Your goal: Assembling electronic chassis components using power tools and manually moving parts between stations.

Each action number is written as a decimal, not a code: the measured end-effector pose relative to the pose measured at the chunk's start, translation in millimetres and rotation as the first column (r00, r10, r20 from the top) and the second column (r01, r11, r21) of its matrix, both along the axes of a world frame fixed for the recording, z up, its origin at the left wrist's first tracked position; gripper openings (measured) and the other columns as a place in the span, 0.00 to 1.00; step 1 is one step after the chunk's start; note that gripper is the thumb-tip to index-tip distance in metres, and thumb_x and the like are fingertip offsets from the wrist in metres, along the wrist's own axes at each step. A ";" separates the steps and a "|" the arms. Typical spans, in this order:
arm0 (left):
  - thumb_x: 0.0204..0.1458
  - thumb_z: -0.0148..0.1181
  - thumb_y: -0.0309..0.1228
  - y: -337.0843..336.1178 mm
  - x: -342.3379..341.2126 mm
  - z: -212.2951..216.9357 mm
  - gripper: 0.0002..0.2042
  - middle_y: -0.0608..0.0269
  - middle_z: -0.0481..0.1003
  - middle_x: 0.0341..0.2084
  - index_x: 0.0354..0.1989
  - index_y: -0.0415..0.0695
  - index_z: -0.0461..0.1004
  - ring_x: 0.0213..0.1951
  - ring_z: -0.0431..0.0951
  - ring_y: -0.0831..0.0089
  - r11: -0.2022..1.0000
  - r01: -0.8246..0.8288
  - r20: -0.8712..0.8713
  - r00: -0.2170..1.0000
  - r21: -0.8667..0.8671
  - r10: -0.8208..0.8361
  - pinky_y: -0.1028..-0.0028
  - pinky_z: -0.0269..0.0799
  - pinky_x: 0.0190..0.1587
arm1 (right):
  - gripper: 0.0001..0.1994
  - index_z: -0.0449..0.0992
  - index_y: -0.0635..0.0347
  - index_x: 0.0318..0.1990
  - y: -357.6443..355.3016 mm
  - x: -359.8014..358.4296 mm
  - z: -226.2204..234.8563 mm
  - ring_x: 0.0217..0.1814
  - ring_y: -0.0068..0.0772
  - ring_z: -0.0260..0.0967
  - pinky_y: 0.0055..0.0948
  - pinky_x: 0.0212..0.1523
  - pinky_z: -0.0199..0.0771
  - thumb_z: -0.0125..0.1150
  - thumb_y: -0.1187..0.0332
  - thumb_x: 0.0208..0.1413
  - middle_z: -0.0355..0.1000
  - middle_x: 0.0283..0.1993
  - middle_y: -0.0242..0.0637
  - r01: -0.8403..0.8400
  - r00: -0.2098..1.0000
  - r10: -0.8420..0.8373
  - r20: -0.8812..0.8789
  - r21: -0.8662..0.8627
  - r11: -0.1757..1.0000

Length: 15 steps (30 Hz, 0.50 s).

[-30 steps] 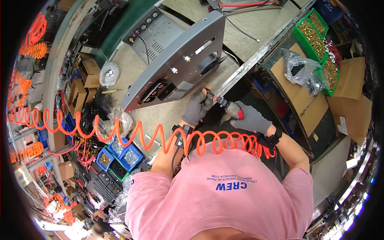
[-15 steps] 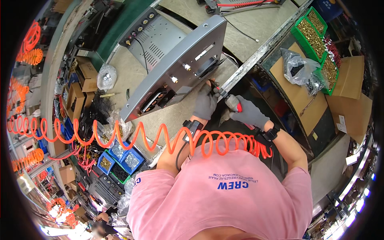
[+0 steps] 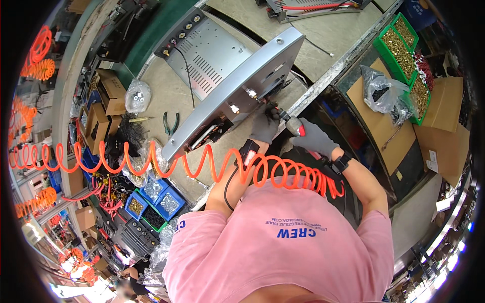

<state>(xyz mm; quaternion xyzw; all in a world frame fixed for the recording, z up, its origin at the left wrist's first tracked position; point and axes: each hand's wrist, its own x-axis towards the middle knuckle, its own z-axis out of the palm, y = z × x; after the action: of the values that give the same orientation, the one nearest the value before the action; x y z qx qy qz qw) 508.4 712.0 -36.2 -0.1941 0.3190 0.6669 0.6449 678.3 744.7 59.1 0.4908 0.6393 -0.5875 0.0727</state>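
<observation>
A grey metal appliance housing (image 3: 202, 55) stands tilted on the bench, its silver front panel (image 3: 237, 91) facing me, with cut-outs and two pale metal fittings (image 3: 234, 108). My left hand (image 3: 264, 125), in a grey glove, is closed by the panel's lower right edge; a small dark part shows at its fingertips, too hidden to name. My right hand (image 3: 316, 140), also gloved, grips a grey-and-red power screwdriver (image 3: 295, 127), whose tip points at the left fingers. An orange coiled air hose (image 3: 217, 164) runs across in front of my chest.
Green bins of brass screws (image 3: 399, 53) and a plastic bag (image 3: 379, 88) sit on cardboard at right. Left of the housing lie pliers (image 3: 171, 123), a bag of white parts (image 3: 138, 96) and blue bins (image 3: 169, 203). Another metal unit (image 3: 318, 7) is at the far edge.
The housing has shifted and tipped, its front panel moving rightward, and the pliers beside it have come into sight. My left hand has moved slightly right, closer to the screwdriver tip.
</observation>
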 end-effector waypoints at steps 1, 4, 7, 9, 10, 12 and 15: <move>0.56 0.48 0.32 -0.1 -0.2 -0.5 0.06 0.62 0.72 0.24 0.35 0.44 0.68 0.22 0.69 0.77 1.000 0.007 0.016 1.000 -0.006 -0.007 0.79 0.65 0.22 | 0.32 0.62 0.68 0.48 -0.3 -0.2 -0.2 0.26 0.40 0.71 0.33 0.30 0.70 0.61 0.54 0.38 0.71 0.31 0.48 0.019 1.000 -0.020 -0.017 -0.027 0.999; 0.55 0.49 0.31 0.7 -0.3 -0.7 0.06 0.62 0.72 0.24 0.36 0.43 0.68 0.22 0.69 0.77 1.000 -0.003 -0.033 0.999 -0.001 0.003 0.79 0.65 0.23 | 0.31 0.62 0.68 0.47 0.1 -2.4 2.9 0.24 0.37 0.71 0.32 0.28 0.70 0.62 0.55 0.38 0.70 0.30 0.46 0.031 0.999 -0.032 -0.008 -0.056 0.998; 0.55 0.49 0.31 -1.8 0.0 10.8 0.06 0.62 0.72 0.25 0.35 0.43 0.68 0.22 0.68 0.78 1.000 0.002 -0.038 0.999 0.013 -0.001 0.79 0.65 0.23 | 0.30 0.62 0.66 0.47 -1.9 -1.5 3.4 0.23 0.36 0.71 0.32 0.28 0.70 0.62 0.55 0.38 0.70 0.29 0.46 0.016 1.000 -0.016 0.004 -0.036 0.999; 0.55 0.50 0.31 -6.9 0.4 17.1 0.06 0.61 0.72 0.25 0.36 0.42 0.68 0.22 0.68 0.78 1.000 0.000 -0.034 0.999 -0.001 0.000 0.79 0.65 0.24 | 0.30 0.62 0.65 0.47 -4.7 -1.5 12.5 0.25 0.38 0.71 0.33 0.29 0.70 0.62 0.55 0.38 0.70 0.30 0.46 0.011 1.000 -0.010 0.011 -0.058 0.998; 0.55 0.50 0.31 -10.0 0.5 20.5 0.06 0.61 0.72 0.26 0.36 0.42 0.68 0.22 0.68 0.78 1.000 -0.003 -0.029 1.000 -0.015 0.002 0.79 0.65 0.24 | 0.30 0.62 0.65 0.47 -6.6 -1.7 15.8 0.27 0.40 0.71 0.33 0.31 0.70 0.62 0.55 0.38 0.70 0.30 0.47 0.005 1.000 -0.003 0.017 -0.078 0.997; 0.55 0.51 0.31 -17.3 -0.4 27.5 0.06 0.61 0.72 0.27 0.36 0.42 0.68 0.22 0.68 0.78 1.000 -0.025 -0.056 0.998 0.011 0.025 0.79 0.65 0.24 | 0.30 0.62 0.64 0.47 -11.1 -3.1 15.6 0.30 0.42 0.71 0.34 0.34 0.70 0.62 0.55 0.38 0.70 0.31 0.47 -0.014 1.000 0.014 0.012 -0.041 0.999; 0.55 0.52 0.30 -21.0 -2.2 52.2 0.06 0.60 0.71 0.28 0.37 0.42 0.68 0.23 0.68 0.78 0.997 -0.059 -0.089 0.994 0.046 0.062 0.79 0.65 0.25 | 0.30 0.62 0.64 0.47 -14.9 -7.5 26.1 0.36 0.47 0.71 0.36 0.38 0.69 0.62 0.55 0.38 0.71 0.33 0.48 -0.013 1.000 0.013 0.004 -0.007 1.000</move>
<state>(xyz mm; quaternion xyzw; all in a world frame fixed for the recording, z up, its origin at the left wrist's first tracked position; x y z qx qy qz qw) 506.2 691.0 16.0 -0.1594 0.3271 0.7009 0.6134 670.8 729.8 85.2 0.4873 0.6403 -0.5884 0.0795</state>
